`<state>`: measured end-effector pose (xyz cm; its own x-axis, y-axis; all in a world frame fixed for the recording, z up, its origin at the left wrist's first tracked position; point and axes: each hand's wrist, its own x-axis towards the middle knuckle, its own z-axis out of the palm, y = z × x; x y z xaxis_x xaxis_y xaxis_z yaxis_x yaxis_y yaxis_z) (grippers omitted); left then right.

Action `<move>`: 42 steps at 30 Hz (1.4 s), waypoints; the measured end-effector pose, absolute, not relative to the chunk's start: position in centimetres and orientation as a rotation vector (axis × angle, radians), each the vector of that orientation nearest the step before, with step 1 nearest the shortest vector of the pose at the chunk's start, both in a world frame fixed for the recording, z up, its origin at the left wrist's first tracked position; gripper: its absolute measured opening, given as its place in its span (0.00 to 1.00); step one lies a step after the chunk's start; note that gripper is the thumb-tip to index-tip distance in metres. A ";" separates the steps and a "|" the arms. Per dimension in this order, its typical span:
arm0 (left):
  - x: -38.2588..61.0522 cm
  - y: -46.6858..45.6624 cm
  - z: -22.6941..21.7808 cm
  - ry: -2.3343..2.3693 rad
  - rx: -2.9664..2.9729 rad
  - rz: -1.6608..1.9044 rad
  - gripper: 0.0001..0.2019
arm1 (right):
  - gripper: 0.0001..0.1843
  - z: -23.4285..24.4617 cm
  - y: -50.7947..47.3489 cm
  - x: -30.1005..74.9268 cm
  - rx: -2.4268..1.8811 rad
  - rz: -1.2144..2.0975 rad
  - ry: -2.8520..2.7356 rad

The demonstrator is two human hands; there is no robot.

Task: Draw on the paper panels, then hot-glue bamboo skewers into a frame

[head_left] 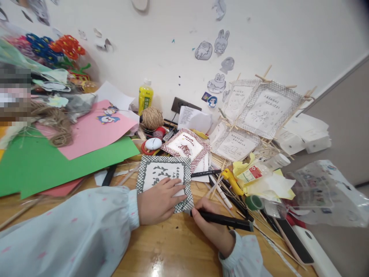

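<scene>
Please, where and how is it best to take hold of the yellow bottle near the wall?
Probably by its upper part, just below the white cap, coming from above: the bottle stands upright, and the twine ball in front hides some of its lower end.

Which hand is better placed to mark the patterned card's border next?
Likely the right hand: it holds the black marker beside the patterned card, while the left hand lies across that card.
</scene>
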<state>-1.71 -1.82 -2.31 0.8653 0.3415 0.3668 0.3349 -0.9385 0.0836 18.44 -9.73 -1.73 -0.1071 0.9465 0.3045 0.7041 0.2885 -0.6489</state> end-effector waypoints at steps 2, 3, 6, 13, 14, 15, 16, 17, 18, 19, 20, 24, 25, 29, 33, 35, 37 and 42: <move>-1.7 -1.8 -2.4 0.548 3.015 0.602 0.20 | 0.11 -1.7 -9.8 18.4 -1.473 0.458 -1.895; -1.7 -1.8 -2.4 0.552 3.016 0.597 0.20 | 0.12 -1.7 -9.8 18.4 -1.478 0.458 -1.900; -1.7 -1.8 -2.4 0.555 3.024 0.566 0.20 | 0.12 -1.7 -9.7 18.5 -1.505 0.441 -1.892; -1.7 -1.7 -2.2 0.542 3.026 0.539 0.20 | 0.12 -2.4 -9.4 19.0 -1.573 0.347 -1.822; -1.7 -1.8 -2.2 0.542 3.027 0.537 0.20 | 0.12 -2.4 -9.3 19.0 -1.582 0.344 -1.816; -1.7 -1.8 -2.2 0.543 3.029 0.534 0.20 | 0.12 -2.3 -9.2 19.1 -1.592 0.339 -1.809; -1.7 -1.8 -2.2 0.543 3.033 0.528 0.20 | 0.12 -2.2 -9.2 19.1 -1.603 0.328 -1.800; -1.7 -1.8 -2.2 0.546 3.036 0.525 0.21 | 0.13 -2.1 -9.1 19.1 -1.616 0.312 -1.789; -1.7 -1.8 -2.2 0.547 3.038 0.526 0.21 | 0.13 -1.9 -9.0 19.1 -1.632 0.291 -1.770; -1.7 -1.8 -2.2 0.552 3.038 0.532 0.21 | 0.13 -1.8 -8.9 19.1 -1.649 0.266 -1.745; -1.7 -1.8 -2.2 0.553 3.037 0.538 0.21 | 0.13 -1.8 -8.8 19.1 -1.665 0.243 -1.712; -1.6 -1.8 -2.1 0.523 3.038 0.568 0.21 | 0.13 -1.8 -8.8 19.2 -1.681 0.269 -1.569; -1.6 -1.8 -2.1 0.515 3.036 0.578 0.20 | 0.13 -1.9 -8.8 19.2 -1.665 0.309 -1.560; -1.7 -1.9 -2.1 0.515 3.021 0.578 0.20 | 0.14 -2.1 -9.2 19.2 -1.568 0.476 -1.658; -1.7 -1.9 -2.0 0.529 3.018 0.545 0.21 | 0.14 -2.3 -9.3 19.2 -1.529 0.572 -1.693; -1.7 -2.0 -2.0 0.528 3.013 0.555 0.21 | 0.14 -2.4 -9.3 19.2 -1.544 0.567 -1.697; -1.7 -2.0 -2.0 0.528 3.012 0.558 0.21 | 0.14 -2.4 -9.2 19.2 -1.578 0.530 -1.692; -1.7 -1.9 -2.0 0.518 3.016 0.547 0.21 | 0.13 -2.2 -8.7 19.2 -1.596 0.448 -1.628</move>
<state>-1.71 -1.91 -1.96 0.8826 0.3291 0.3357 0.3175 -0.9439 0.0906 19.18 -8.71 -2.20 0.1107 0.9511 0.2883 0.6699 0.1428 -0.7286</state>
